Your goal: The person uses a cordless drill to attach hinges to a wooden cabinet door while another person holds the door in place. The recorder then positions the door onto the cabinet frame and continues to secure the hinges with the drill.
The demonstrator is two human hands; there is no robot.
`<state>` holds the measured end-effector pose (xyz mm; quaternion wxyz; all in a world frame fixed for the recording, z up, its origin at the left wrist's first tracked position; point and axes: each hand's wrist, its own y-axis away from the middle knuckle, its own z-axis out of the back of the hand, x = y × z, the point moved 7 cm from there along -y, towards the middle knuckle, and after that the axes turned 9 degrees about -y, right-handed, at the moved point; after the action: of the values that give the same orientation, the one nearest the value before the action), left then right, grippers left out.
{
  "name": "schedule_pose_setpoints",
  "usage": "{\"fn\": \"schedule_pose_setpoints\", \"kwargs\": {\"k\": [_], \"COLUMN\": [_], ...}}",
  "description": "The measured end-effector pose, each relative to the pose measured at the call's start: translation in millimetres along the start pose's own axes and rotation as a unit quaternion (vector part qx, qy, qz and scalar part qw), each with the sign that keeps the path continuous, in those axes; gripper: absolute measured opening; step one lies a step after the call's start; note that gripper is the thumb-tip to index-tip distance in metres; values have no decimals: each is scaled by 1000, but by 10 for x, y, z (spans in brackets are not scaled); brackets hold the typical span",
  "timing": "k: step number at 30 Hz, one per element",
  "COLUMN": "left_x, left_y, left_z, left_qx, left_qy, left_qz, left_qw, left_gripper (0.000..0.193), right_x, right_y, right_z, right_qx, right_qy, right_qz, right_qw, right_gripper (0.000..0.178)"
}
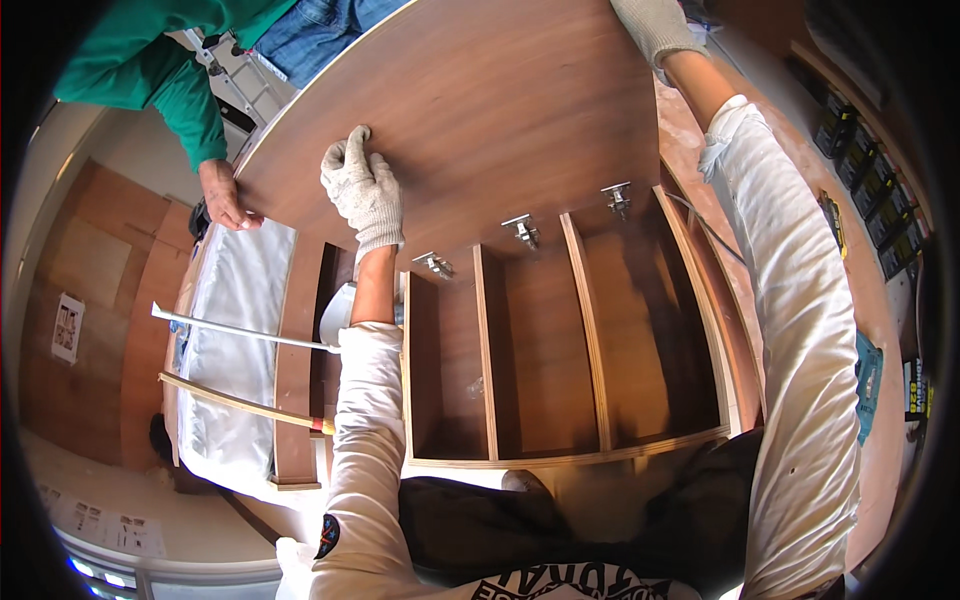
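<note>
Print covers the dark packages (868, 185) at the right edge, bent by the lens; bold lettering marks a box (914, 390) below them. A printed sheet (67, 328) on the brown wall (105, 255), far left, is too small to read. Lettering on the shirt (560, 585) runs off the bottom. The gloved right hand (658, 30), cut off at upper right, is by the panel's (500, 110) edge; whether it grips cannot be told. The gloved left hand (362, 190), fingers half bent and loose, rests on the panel, upper centre. Three hinges (521, 230) line its seam with the cabinet (540, 350), centre. Another person's bare hand (228, 198) is at the panel's left edge. A teal tool (868, 385) lies on the pale surface (882, 310) at right.
</note>
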<state>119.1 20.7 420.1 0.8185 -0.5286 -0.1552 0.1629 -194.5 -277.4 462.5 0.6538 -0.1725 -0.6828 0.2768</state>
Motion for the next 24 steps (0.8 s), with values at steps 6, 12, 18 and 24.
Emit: {"fn": "schedule_pose_setpoints", "kwargs": {"k": [6,12,18,24], "left_x": [-141,-91,-293,-169], "left_y": [32,11,71,92], "left_z": [-42,-74,-156,-121], "left_qx": [-2,-1,0,-45], "left_qy": [-61,-104,-103,-125], "left_qz": [-1,7,9,-24], "left_qw": [998,995,995,991], "left_gripper": [52,56,60,65], "right_x": [-222,-1104,-2473,-2736], "right_y": [67,289,1416,1749], "right_z": [-32,64,934,999], "right_qx": [50,225,453,533], "right_qy": [37,285,507,521], "right_qz": [-3,-6,-98,-205], "right_qw": [998,932,727,635], "right_gripper": [52,46,31,35]}}
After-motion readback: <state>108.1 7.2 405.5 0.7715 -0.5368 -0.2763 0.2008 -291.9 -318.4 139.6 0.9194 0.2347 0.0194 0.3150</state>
